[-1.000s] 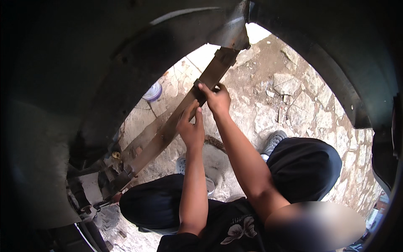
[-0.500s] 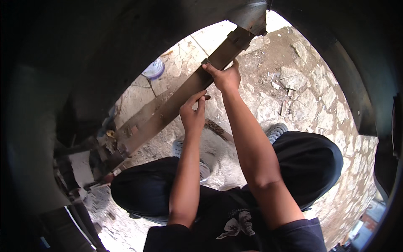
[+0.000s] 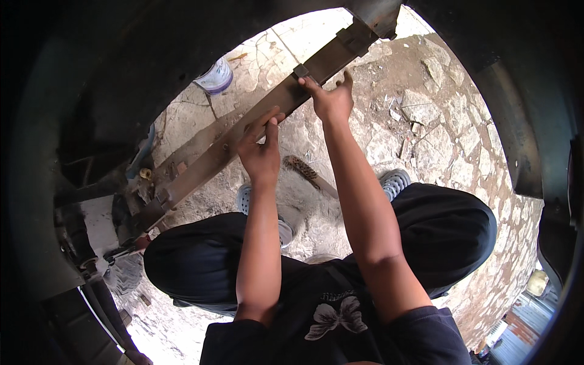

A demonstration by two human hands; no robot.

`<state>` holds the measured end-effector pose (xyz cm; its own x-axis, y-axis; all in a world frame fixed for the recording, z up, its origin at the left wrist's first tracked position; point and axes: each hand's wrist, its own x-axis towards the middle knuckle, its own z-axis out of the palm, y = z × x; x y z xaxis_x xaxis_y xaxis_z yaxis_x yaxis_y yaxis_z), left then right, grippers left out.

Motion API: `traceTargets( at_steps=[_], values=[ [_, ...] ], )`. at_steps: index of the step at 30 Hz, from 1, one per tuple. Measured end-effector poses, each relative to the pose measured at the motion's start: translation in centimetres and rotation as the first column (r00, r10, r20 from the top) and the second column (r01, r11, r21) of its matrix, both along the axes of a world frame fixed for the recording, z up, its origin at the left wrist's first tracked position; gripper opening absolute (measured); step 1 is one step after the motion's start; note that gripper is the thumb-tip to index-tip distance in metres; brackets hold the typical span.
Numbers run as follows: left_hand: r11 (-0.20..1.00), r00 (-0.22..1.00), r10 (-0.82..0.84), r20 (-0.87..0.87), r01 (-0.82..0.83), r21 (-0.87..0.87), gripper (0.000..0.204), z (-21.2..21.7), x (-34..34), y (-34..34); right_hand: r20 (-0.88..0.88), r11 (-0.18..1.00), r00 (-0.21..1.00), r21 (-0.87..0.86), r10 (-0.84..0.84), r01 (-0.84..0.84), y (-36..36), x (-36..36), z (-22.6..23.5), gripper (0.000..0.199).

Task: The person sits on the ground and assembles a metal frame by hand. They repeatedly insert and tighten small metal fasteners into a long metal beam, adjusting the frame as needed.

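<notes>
Head view: a long rusty metal bar [image 3: 243, 137] runs diagonally from the lower left to the top centre of the frame, under a dark vehicle body. The left hand [image 3: 260, 149] grips the bar at mid-frame, fingers curled over its edge. The right hand [image 3: 331, 100] holds it higher up, thumb and fingers pinching the edge. A brush [image 3: 302, 168] lies on the stone ground [image 3: 444, 146] just below the hands; a white tub [image 3: 214, 77] stands at upper left.

White plastic bucket [image 3: 214, 77] sitting on cracked stone ground [image 3: 438, 146]; wire brush [image 3: 302, 167] lying by grey shoes [image 3: 395, 181]; loose rubble [image 3: 420, 109] scattering nearby; dark vehicle underbody [image 3: 91, 73] looming overhead.
</notes>
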<state>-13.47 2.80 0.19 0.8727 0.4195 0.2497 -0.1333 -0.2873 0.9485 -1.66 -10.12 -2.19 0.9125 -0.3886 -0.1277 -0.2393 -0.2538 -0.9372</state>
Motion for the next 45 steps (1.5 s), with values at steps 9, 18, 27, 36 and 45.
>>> traceTargets(
  at_steps=[9,18,27,36,45],
  values=[
    [0.997,0.998,-0.042,-0.042,0.039,-0.071,0.019,-1.7,-3.1,-0.1,-0.006,0.997,0.999,-0.073,0.038,-0.038,-0.1,-0.1,-0.5,0.148],
    [0.993,0.982,-0.119,-0.144,0.118,-0.015,0.023,0.0,-6.7,1.4,-0.047,0.989,0.998,-0.142,-0.046,0.039,0.3,2.4,1.3,0.152],
    [0.859,0.918,-0.18,-0.354,-0.029,-0.511,0.035,-3.3,-9.4,1.5,-0.047,0.935,0.996,0.345,-0.072,0.084,-1.2,-10.6,-4.9,0.049],
    [0.835,0.907,-0.185,-0.379,-0.058,-0.548,0.045,-4.9,-6.7,-0.8,0.076,0.879,0.994,0.465,0.078,-0.105,1.6,-13.1,-2.9,0.029],
    [0.665,0.926,-0.099,-0.364,-0.21,-0.717,0.036,-5.5,-4.7,-1.7,0.138,0.883,0.985,0.445,0.1,-0.152,4.8,-14.8,-2.3,0.019]
  ],
)
